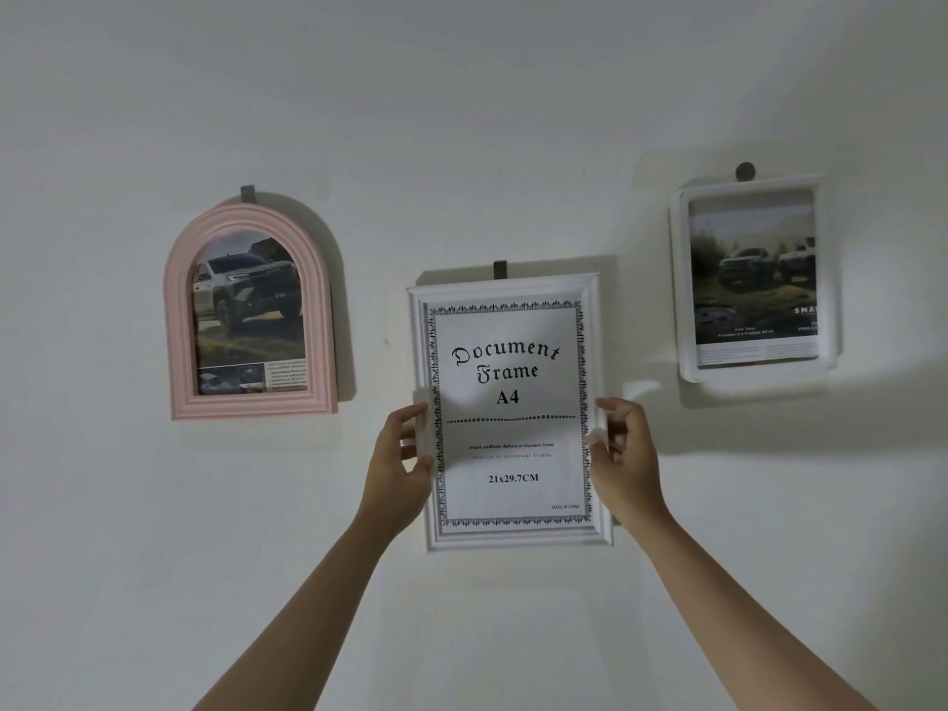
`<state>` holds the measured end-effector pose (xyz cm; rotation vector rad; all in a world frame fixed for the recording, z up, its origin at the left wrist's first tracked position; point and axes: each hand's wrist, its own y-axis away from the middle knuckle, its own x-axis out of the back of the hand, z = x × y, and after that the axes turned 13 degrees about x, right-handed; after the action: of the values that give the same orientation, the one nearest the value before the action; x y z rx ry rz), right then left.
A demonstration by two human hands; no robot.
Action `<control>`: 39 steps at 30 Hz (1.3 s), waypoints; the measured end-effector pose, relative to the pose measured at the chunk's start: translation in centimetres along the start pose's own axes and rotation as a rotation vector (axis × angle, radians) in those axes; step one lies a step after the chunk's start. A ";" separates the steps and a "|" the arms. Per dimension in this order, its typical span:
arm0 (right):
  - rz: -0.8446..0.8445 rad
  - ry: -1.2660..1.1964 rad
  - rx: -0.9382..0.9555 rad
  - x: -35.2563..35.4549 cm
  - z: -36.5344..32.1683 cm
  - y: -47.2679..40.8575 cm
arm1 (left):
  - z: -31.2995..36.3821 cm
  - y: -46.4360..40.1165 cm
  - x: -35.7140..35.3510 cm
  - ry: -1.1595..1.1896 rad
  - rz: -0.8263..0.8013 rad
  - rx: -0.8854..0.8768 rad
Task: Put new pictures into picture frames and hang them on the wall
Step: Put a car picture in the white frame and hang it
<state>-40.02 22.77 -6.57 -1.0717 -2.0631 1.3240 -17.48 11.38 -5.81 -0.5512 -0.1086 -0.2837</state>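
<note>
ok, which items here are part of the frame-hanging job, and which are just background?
In the job:
- white document frame, gripped at its sides by left hand and right hand
- grey hook above it
- pink arched frame, car picture in it
- white frame at right, car picture in it

Background:
- bare wall

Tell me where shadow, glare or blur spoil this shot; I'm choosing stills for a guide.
Head view: dim and greyish; each frame casts a shadow on the wall; the right frame looks soft and bowed near the edge; pale sheen crosses the middle frame; the right hand is slightly blurred.
</note>
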 end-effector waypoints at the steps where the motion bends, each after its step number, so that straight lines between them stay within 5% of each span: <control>1: 0.009 0.003 -0.004 -0.1 0.1 0.0 | -0.1 -0.1 0.0 -0.011 0.016 -0.006; 23: 0.085 0.171 0.021 0.2 -1.9 1.6 | 0.9 0.9 0.6 -0.071 0.166 -0.078; 39: 0.200 0.357 0.127 6.2 -4.4 -1.4 | 8.9 4.0 -5.1 0.012 0.110 -0.380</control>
<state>-41.02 29.88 -3.57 -1.3725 -1.6260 1.2304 -21.46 20.55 -1.21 -0.9291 -0.0118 -0.2008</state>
